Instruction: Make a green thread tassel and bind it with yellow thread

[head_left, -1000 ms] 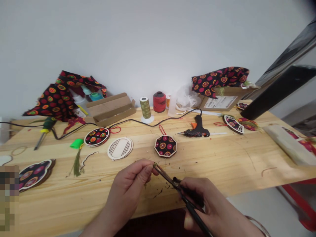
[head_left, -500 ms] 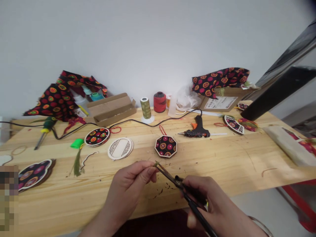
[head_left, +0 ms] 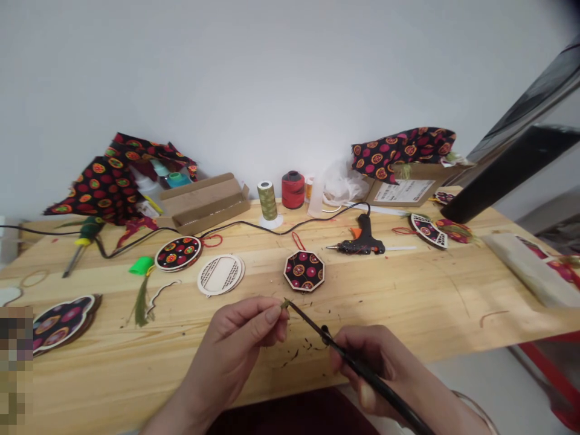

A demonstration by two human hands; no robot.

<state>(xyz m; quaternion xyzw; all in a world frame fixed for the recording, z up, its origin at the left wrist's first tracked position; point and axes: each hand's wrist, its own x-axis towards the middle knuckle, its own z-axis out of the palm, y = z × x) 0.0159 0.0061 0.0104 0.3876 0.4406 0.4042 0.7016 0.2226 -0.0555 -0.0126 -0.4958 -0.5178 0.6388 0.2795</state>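
Near the front of the wooden table, my left hand (head_left: 251,332) pinches a small green piece of thread (head_left: 285,304) between thumb and fingertips. My right hand (head_left: 376,362) is closed around dark scissors (head_left: 344,353), whose long thin blades point up and left. The blade tips meet the green piece just beyond my left fingertips. Dark small scraps (head_left: 296,350) lie on the wood below. Just behind my hands rests an octagonal ornament (head_left: 304,271) with patterned fabric and a red loop.
A black glue gun (head_left: 362,238) lies behind my right hand. Round wooden frames (head_left: 220,273), a round fabric ornament (head_left: 178,252) and a green tassel (head_left: 142,302) are at left. Thread spools (head_left: 267,202), an open carton (head_left: 206,202) and fabric (head_left: 403,151) stand along the wall.
The scissors have turned in my right hand, and their blades now look closed together. My left hand has hardly moved and keeps its pinch.
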